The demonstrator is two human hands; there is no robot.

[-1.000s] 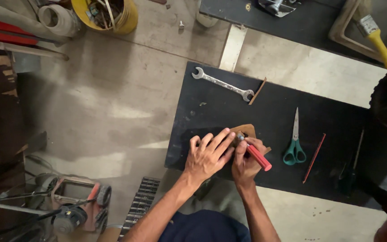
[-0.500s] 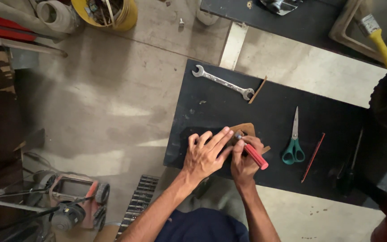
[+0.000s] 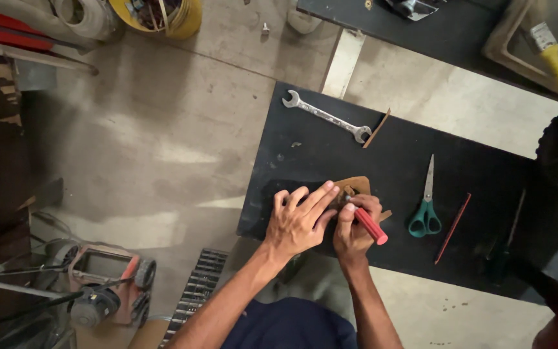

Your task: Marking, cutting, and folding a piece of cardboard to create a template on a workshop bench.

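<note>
- A yellow bucket [image 3: 163, 16] at the top edge held tools and rods
- The left hand [image 3: 298, 223] pressed flat, fingers spread, on the brown piece [image 3: 355, 186] on the black table [image 3: 305, 148]
- The right hand [image 3: 353, 229] gripped a red-handled tool [image 3: 371, 226] against it

Black work board [image 3: 305, 152] set on the concrete floor [image 3: 182, 142]. Lying on it: open-ended spanner [image 3: 325, 117] near the far edge, thin brown strip [image 3: 377, 128] touching its right end, green-handled scissors [image 3: 425, 203] right of centre, red pencil-like stick [image 3: 453, 227] beside them, dark screwdriver [image 3: 510, 236] further right, brown leather piece [image 3: 355, 187] near the front edge. Second black board [image 3: 447, 29] beyond, well apart.
</note>
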